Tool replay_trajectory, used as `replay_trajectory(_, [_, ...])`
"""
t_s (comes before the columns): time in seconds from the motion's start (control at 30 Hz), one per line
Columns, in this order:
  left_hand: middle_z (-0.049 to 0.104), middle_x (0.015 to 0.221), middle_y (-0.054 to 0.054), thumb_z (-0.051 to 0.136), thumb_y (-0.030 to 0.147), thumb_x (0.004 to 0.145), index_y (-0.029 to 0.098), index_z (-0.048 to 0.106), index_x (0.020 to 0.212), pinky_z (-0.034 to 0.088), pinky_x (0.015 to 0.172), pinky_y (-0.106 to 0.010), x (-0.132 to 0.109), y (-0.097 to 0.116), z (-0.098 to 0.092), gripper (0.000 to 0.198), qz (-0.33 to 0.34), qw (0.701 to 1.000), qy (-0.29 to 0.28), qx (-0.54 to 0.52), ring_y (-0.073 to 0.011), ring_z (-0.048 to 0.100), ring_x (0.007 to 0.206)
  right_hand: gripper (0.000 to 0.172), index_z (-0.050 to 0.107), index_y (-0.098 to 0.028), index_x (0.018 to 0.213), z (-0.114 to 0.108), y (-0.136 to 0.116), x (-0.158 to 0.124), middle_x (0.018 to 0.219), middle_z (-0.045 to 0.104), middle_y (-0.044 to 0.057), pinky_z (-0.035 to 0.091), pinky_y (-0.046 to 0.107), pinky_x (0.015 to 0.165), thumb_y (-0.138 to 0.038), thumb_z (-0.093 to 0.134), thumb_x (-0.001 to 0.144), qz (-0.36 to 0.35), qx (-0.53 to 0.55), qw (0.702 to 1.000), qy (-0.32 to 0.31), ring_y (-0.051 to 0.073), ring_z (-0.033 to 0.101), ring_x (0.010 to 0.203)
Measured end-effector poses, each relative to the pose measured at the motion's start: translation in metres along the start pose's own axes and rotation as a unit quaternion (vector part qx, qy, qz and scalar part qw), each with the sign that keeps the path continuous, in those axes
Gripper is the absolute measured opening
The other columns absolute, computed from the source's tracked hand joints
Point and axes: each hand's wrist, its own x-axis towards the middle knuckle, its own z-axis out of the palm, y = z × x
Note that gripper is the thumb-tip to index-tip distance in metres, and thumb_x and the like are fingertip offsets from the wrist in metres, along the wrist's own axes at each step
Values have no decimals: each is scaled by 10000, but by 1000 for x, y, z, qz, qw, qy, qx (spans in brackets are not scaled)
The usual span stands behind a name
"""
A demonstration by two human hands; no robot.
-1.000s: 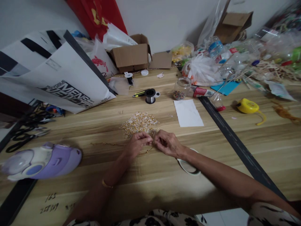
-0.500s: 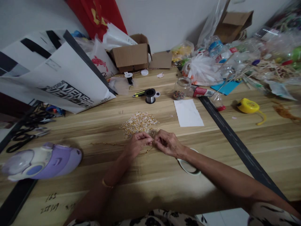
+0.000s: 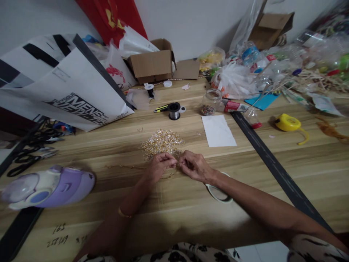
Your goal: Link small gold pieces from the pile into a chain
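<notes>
My left hand [image 3: 160, 165] and my right hand [image 3: 195, 165] meet with fingertips pinched close together over the wooden table. A thin gold beaded chain [image 3: 171, 175] hangs in a small loop below the fingertips, and its other end trails along the table to the left, passing behind my left hand. My left hand is closed on this chain. What my right fingertips pinch is too small to make out. Just beyond both hands lies a pile of gold and clear beads [image 3: 163, 142]. The white-framed glasses [image 3: 219, 194] lie partly under my right forearm.
A wire spool [image 3: 173, 111] and a yellow-black cutter [image 3: 161, 108] lie beyond the beads. White paper [image 3: 219, 131], a bead jar [image 3: 211, 102] and a yellow tape measure [image 3: 287, 122] are to the right. A purple bottle [image 3: 65, 186], scissors [image 3: 29, 158] and a large paper bag [image 3: 81, 91] occupy the left.
Both hands stay almost in place, with only a very slight shift of the fingertips. Nothing on the table has visibly moved.
</notes>
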Motion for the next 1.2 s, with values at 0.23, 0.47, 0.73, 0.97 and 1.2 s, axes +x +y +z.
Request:
replay_trajectory(0.23, [633,589,-8,780,236,575,123,644,636,438,613,-231,0,0,0,187,-4,1000,-2,-10,-102,565,577,22,524,-170,801,1,2,-1,694,530,16,381,220,544,-160,512,817,1,-5,1000,-5,110,486,584])
replay_trajectory(0.47, [635,594,-7,789,235,559,116,641,633,448,610,-225,-1,2,1,204,-7,1000,9,-18,-96,567,575,31,523,-168,795,1,2,-1,692,525,11,373,211,535,-145,511,811,1,-7,1000,-1,102,475,576])
replay_trajectory(0.73, [634,589,-3,786,236,559,117,633,630,443,610,-229,-1,2,2,206,-8,1000,7,-12,-97,565,571,27,528,-170,806,2,4,-2,701,534,11,367,205,519,-150,513,816,2,-6,1000,-1,98,476,570])
replay_trajectory(0.97, [635,590,-6,776,233,575,117,643,639,439,612,-224,-1,2,2,187,-7,1000,-5,-7,-97,563,573,27,537,-167,804,1,3,-2,700,540,15,384,217,547,-166,518,825,4,-5,1000,-6,105,491,592])
replay_trajectory(1.2, [638,601,-14,761,229,596,119,651,646,439,618,-224,-2,2,2,164,2,1000,-13,1,-104,566,592,41,543,-166,802,1,3,-1,695,540,17,386,217,540,-174,516,832,3,-3,1000,-2,107,493,589])
